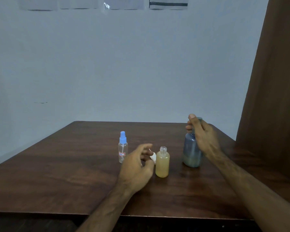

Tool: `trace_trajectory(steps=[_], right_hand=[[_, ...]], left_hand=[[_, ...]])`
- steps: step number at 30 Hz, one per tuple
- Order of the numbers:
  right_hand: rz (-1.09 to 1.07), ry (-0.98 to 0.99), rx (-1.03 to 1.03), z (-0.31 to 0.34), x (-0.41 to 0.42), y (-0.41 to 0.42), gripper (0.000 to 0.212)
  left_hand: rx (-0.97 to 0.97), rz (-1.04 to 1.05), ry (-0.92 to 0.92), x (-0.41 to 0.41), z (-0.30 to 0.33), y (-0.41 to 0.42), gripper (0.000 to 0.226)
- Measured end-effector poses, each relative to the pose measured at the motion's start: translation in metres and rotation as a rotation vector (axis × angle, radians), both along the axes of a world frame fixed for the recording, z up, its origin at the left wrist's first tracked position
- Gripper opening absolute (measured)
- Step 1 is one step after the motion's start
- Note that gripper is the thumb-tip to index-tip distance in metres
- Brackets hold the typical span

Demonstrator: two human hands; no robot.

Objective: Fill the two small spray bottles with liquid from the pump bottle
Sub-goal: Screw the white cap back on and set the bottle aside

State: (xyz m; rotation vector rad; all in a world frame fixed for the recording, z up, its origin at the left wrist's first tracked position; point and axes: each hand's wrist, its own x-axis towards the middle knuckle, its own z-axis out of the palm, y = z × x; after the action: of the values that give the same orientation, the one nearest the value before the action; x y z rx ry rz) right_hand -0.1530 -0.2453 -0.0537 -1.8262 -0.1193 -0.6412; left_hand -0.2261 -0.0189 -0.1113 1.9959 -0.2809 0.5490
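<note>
A small spray bottle (162,163) stands uncapped near the table's middle, nearly full of yellowish liquid. Just left of it my left hand (137,166) curls loosely around a white spray cap (153,156), whose tip shows between the fingers. Further left a second small spray bottle (123,149), clear with a blue spray top and a red-edged label, stands upright and looks empty. On the right stands the bluish-grey pump bottle (191,152) with a low layer of liquid at its bottom. My right hand (201,131) wraps its pump head, thumb on top.
All three bottles stand on a dark brown wooden table (74,173), whose front edge runs close to me. A brown curtain (274,81) hangs at the right beside the table's far corner. A pale blue wall rises behind.
</note>
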Motion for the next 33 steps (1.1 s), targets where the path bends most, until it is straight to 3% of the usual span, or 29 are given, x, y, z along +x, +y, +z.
trace_trajectory(steps=[7,11,13,16,19,22,28,31,33], right_hand=[[-0.057,-0.047,-0.016,0.016,-0.020,0.000,0.041],[-0.332,-0.588,0.056,0.040,-0.049,0.006,0.023],[-0.211,-0.709,-0.049,0.054,-0.069,0.021,0.017],[0.057,-0.375,-0.372,0.079,-0.086,0.054,0.018],[0.065,0.041,-0.889,0.085,-0.063,0.083,0.023],[0.098,0.340,-1.188,0.073,-0.028,0.104,0.032],[0.233,0.779,-1.114,0.059,0.019,0.117,0.049],[0.257,0.861,-1.132,0.052,0.027,0.122,0.054],[0.271,0.860,-1.133,0.047,0.031,0.124,0.042]], left_hand=[[-0.028,0.160,0.010,-0.003,0.005,0.002,0.042],[-0.044,0.193,0.002,-0.001,0.005,0.001,0.038],[-0.039,0.184,0.002,-0.002,0.005,0.001,0.036],[-0.043,0.185,0.016,-0.002,0.005,0.001,0.031],[-0.041,0.210,0.041,-0.001,0.003,0.002,0.028],[-0.014,0.229,0.058,0.000,0.002,0.004,0.027],[-0.034,0.235,0.083,0.001,0.001,0.004,0.019],[-0.071,0.236,0.087,0.000,0.001,0.005,0.008],[-0.077,0.237,0.081,0.000,0.000,0.006,0.005]])
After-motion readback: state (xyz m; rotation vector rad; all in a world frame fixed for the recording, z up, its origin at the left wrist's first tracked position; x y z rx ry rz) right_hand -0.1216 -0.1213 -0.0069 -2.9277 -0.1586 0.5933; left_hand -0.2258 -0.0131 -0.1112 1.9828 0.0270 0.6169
